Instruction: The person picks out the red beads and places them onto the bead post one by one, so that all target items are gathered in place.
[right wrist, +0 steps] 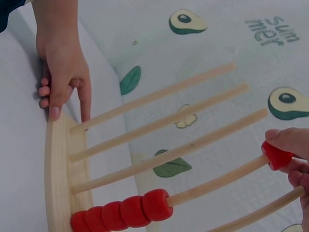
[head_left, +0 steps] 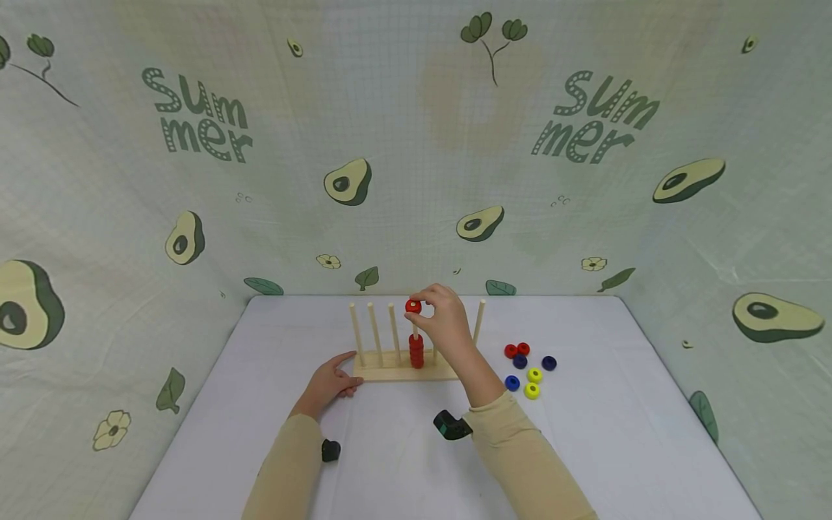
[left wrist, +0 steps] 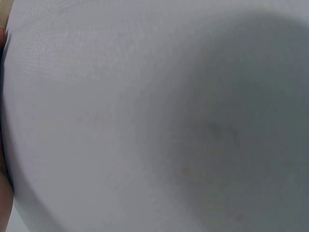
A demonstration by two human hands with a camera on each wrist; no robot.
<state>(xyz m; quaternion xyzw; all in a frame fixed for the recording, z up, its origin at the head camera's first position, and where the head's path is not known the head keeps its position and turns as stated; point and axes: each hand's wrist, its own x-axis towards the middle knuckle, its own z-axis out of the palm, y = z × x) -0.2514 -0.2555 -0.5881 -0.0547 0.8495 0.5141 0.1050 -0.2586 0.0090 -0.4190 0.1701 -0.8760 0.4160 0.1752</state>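
A wooden peg stand (head_left: 390, 374) with a row of upright pegs stands toward the back of the table. My left hand (head_left: 325, 383) holds its left end, thumb at the front edge and index finger behind, as the right wrist view shows. With thumb and fingertips my right hand (head_left: 448, 325) pinches a red bead (right wrist: 276, 155) at the top of one middle peg. Lower on that same peg sits a stack of several red beads (head_left: 417, 352). The three pegs to its left are bare. My right hand and forearm partly hide the stand's right side.
Right of the stand lie loose beads: red ones (head_left: 510, 351), dark blue ones (head_left: 549, 363), a brighter blue one (head_left: 512, 383) and yellow ones (head_left: 532, 391). A patterned cloth (head_left: 403, 238) hangs behind the white table (head_left: 390, 462). Mostly tabletop fills the left wrist view.
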